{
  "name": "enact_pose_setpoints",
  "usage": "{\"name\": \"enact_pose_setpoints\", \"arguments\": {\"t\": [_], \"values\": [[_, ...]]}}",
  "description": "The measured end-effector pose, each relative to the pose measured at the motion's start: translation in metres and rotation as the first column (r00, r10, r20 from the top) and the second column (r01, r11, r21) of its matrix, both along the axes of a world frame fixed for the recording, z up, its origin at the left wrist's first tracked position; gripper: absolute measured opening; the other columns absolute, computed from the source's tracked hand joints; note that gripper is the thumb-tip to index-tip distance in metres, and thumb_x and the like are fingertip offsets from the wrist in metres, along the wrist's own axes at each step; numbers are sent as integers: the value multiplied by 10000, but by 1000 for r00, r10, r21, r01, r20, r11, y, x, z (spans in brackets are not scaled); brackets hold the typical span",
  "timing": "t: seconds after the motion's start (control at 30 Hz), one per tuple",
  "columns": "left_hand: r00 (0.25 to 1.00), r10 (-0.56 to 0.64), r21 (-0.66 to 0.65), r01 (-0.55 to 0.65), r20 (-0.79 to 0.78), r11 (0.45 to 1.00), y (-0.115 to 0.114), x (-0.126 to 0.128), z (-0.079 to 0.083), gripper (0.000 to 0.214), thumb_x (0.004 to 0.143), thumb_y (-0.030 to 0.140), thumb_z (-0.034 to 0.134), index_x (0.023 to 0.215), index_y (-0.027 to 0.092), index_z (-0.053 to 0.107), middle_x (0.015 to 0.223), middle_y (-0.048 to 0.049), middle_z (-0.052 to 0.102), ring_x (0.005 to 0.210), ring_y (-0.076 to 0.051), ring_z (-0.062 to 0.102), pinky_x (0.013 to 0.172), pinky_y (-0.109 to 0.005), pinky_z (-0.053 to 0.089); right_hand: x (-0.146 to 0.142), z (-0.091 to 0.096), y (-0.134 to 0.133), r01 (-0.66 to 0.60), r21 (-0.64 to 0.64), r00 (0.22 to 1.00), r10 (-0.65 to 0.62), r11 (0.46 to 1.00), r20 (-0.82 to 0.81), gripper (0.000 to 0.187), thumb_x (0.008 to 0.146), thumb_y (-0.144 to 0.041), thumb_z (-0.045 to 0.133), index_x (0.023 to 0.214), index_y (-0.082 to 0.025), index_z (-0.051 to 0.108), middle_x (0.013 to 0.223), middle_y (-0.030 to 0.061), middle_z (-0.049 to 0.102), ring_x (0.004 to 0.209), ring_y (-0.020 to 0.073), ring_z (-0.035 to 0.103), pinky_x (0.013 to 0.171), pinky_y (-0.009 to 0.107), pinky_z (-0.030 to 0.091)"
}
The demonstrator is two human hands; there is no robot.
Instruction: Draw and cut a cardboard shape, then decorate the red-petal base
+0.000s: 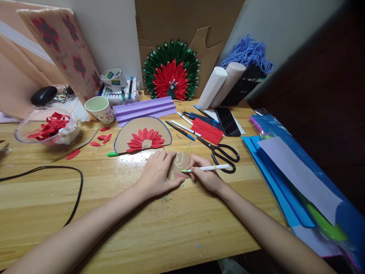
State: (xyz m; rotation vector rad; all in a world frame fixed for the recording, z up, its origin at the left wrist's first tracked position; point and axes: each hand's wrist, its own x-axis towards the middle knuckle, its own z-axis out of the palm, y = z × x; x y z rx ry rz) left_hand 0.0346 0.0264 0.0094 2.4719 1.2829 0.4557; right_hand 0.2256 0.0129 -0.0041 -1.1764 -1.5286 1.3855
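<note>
My left hand (pixel 156 173) lies flat on the table with thumb and fingers spread, steadying a small piece of brown cardboard (pixel 179 160) at its edge. A pale curved drawn line shows on the cardboard. My right hand (pixel 207 177) is closed around a white marker (pixel 215 167), its green tip touching the cardboard. Just behind my left hand is a cardboard fan shape (pixel 125 136) with a blue outline and red paper petals (pixel 146 137). A green marker cap (pixel 112 154) lies at its left corner. Black-handled scissors (pixel 221 152) rest beyond my right hand.
A green and red paper peacock (pixel 172 74) stands against a cardboard sheet (pixel 188 19). Purple crepe paper (pixel 145 109), red crepe paper (pixel 207 130), a phone (pixel 227 121) and pens lie behind. At left are a paper cup (pixel 99 109), a bowl (pixel 21 133) and a black cable (pixel 81 182).
</note>
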Motion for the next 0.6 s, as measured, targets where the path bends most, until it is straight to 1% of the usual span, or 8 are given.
{"name": "enact_pose_setpoints", "arguments": {"t": [0.13, 0.27, 0.37, 0.47, 0.53, 0.6], "values": [[999, -24, -12, 25, 24, 1000, 1, -2, 1, 620, 737, 540, 568, 1213, 159, 455, 1007, -108, 519, 946, -278, 476, 824, -407, 397, 0, -2, -1, 22, 13, 997, -23, 1000, 69, 90, 751, -181, 480, 663, -195, 474, 477, -63, 485, 469, 104, 426, 501, 225, 330], [997, -71, -33, 71, 21, 997, 3, -5, 2, 641, 748, 571, 552, 1230, 163, 442, 1017, -108, 525, 938, -278, 479, 821, -412, 396, 3, 0, 0, -27, -13, 991, 28, 1000, 133, 74, 684, -152, 476, 624, -188, 496, 444, -63, 480, 431, 99, 416, 465, 218, 307], [996, -84, -37, 85, 6, 996, 4, -6, 2, 650, 762, 575, 539, 1242, 150, 433, 1026, -114, 524, 941, -277, 481, 829, -409, 393, 3, 3, 0, -54, -86, 995, 61, 995, 76, 80, 654, -153, 459, 586, -192, 477, 401, -67, 458, 379, 94, 386, 424, 214, 279], [997, -83, -39, 83, 8, 996, 4, -6, 3, 649, 761, 579, 539, 1237, 150, 436, 1008, -110, 527, 935, -277, 479, 827, -411, 393, 1, 6, 0, -29, -86, 1000, 29, 996, 4, 65, 680, -173, 464, 621, -196, 479, 406, -73, 459, 383, 95, 391, 433, 214, 300], [997, -83, -40, 83, 9, 996, 4, -6, 3, 642, 762, 577, 539, 1231, 150, 438, 1010, -109, 527, 938, -277, 478, 828, -411, 394, 1, 6, 0, -26, -58, 999, 28, 998, 34, 59, 673, -165, 481, 621, -191, 489, 427, -67, 478, 403, 93, 405, 444, 212, 309], [996, -88, -39, 88, 3, 995, 4, -6, 3, 636, 766, 571, 536, 1229, 146, 437, 1021, -111, 524, 945, -276, 478, 832, -408, 393, 3, 5, 1, -47, -67, 997, 51, 997, 60, 67, 655, -159, 482, 595, -186, 497, 413, -65, 472, 391, 89, 396, 428, 209, 294]]}}
